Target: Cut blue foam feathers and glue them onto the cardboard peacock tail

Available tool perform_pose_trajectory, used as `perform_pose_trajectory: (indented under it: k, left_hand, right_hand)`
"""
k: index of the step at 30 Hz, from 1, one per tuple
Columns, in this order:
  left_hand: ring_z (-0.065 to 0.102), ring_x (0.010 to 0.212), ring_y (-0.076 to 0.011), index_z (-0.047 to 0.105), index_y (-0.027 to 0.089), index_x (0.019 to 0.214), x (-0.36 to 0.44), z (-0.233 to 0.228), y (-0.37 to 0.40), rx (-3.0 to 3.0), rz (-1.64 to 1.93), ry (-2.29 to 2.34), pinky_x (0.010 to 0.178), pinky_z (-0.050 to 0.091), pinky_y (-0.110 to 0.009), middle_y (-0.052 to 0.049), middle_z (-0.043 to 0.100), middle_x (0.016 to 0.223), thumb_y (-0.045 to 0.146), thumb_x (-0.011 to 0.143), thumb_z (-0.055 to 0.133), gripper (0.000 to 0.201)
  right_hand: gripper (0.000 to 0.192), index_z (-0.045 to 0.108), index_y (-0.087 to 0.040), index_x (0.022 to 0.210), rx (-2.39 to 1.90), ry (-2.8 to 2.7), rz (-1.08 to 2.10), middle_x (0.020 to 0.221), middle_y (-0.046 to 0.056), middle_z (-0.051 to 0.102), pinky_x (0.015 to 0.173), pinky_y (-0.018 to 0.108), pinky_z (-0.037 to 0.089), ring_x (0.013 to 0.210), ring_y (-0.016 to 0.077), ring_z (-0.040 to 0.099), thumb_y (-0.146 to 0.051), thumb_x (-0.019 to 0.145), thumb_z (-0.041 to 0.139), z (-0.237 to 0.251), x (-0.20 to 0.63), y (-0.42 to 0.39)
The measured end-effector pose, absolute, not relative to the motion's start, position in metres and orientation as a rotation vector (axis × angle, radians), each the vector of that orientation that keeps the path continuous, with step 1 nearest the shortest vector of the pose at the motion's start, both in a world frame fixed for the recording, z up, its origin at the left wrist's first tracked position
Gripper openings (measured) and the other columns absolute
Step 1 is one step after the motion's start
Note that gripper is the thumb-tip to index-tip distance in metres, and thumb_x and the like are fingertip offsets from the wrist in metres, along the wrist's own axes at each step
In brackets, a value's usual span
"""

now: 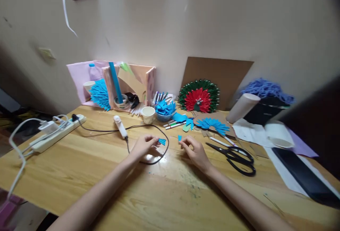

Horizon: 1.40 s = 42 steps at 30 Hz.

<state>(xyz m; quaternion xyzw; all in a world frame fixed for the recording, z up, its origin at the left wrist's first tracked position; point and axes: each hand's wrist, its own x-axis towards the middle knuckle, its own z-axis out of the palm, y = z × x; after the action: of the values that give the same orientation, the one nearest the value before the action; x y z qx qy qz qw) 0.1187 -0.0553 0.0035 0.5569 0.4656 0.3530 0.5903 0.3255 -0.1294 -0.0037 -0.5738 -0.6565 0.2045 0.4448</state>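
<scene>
At the near middle of the worktop [132,202], both hands in view above the wood, well apart from the front edge. In the left hand [144,145]: a fringed blue piece [162,141], pinched between thumb and fingertips, narrow strips directed to the right. In the right hand [196,152]: a small blue piece [180,138], pinched at the fingertips, held upright. Between the two pieces: a short gap, no contact.

Around the left hand, in outline: the loop of a black cable [101,131], connected to a white handheld device [120,126] on the left. Farther left: a white power strip [60,136] with plugs inserted.

Beyond the hands: a paper cup [148,115] beside a bowl [164,118] heaped with blue scraps [165,107]. To the right of the bowl: markers [175,125] and a blue fan [214,125] laid on cut cardboard. Behind: a red and green fan-shaped ornament [199,98], upright in front of a brown board [231,77].

To the right of the right hand: black scissors [224,151], blades directed left toward the hand. At far right: a dark phone [305,178], partly on white paper [288,176].
</scene>
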Motion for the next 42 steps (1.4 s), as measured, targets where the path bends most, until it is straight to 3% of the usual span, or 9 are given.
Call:
perform_pose_trajectory:
  k: [5, 10, 18, 42]
  left_hand:
    - [0.058, 0.056, -0.0136, 0.061, 0.012, 0.063, 0.204, -0.006, -0.056, 1.248, 0.87, 0.958, 0.055, 0.045, -0.024, -0.006, 0.063, 0.061, 0.043, 0.064, 0.065, 0.031]
    - [0.054, 0.054, -0.0121, 0.058, 0.014, 0.065, 0.221, -0.016, -0.057, 1.336, 0.97, 0.974, 0.055, 0.043, -0.023, 0.0, 0.059, 0.057, 0.043, 0.07, 0.059, 0.03]
    - [0.054, 0.06, -0.0125, 0.058, 0.015, 0.071, 0.218, -0.02, -0.064, 1.481, 0.941, 0.97, 0.058, 0.042, -0.022, -0.001, 0.059, 0.064, 0.041, 0.074, 0.057, 0.026]
    - [0.052, 0.059, -0.0123, 0.059, 0.014, 0.068, 0.219, -0.017, -0.068, 1.495, 0.929, 0.933, 0.056, 0.042, -0.023, -0.001, 0.058, 0.063, 0.04, 0.075, 0.056, 0.027]
  right_hand:
    - [0.019, 0.054, -0.019, 0.086, -1.44, -1.339, 0.362, 0.082, 0.005, 0.059, 0.07, 0.03, 0.045, 0.076, 0.0176, 0.056, -0.037, 0.084, 0.049, -0.013, 0.358, -0.134]
    - [0.028, 0.052, -0.02, 0.101, -1.389, -1.379, 0.483, 0.092, 0.006, 0.058, 0.071, 0.03, 0.049, 0.083, 0.0177, 0.057, -0.036, 0.078, 0.057, -0.018, 0.361, -0.128]
    - [0.019, 0.055, -0.019, 0.093, -1.345, -1.412, 0.614, 0.084, 0.004, 0.061, 0.066, 0.027, 0.052, 0.075, 0.0148, 0.06, -0.032, 0.079, 0.057, -0.02, 0.36, -0.13]
    - [0.014, 0.064, -0.02, 0.089, -1.342, -1.437, 0.446, 0.082, 0.004, 0.066, 0.066, 0.028, 0.052, 0.075, 0.0165, 0.062, -0.028, 0.08, 0.057, -0.022, 0.362, -0.129]
